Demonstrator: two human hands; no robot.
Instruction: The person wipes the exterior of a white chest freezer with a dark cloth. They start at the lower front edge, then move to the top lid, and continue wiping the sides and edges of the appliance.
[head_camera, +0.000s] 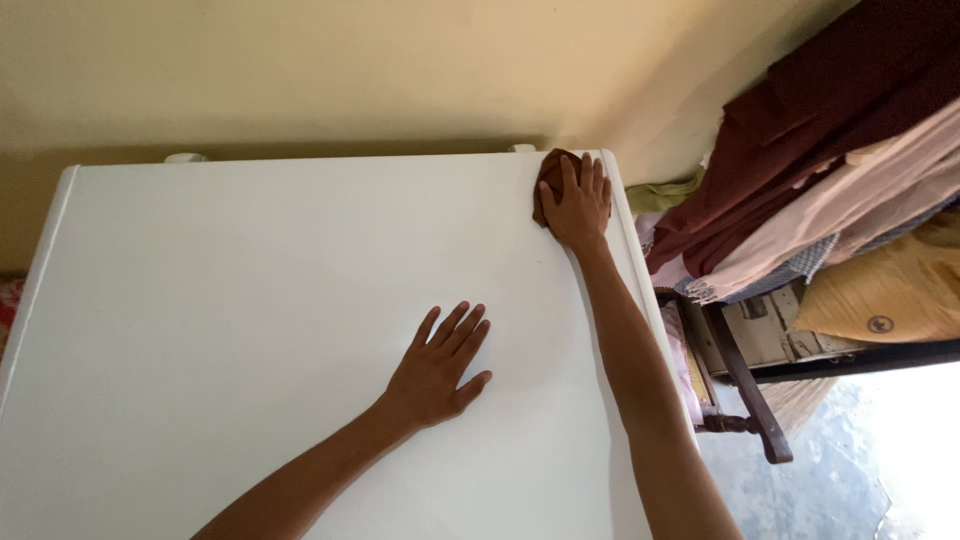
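Right now your right hand (577, 205) presses the brown cloth (549, 175) at the surface's (250, 300) upper right corner; your left hand (435, 372) lies flat, fingers spread, lower down.

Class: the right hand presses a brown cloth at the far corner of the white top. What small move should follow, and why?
Probably draw the right hand and brown cloth back along the white top, since it sits at the far corner; the left hand lies flat, bracing.
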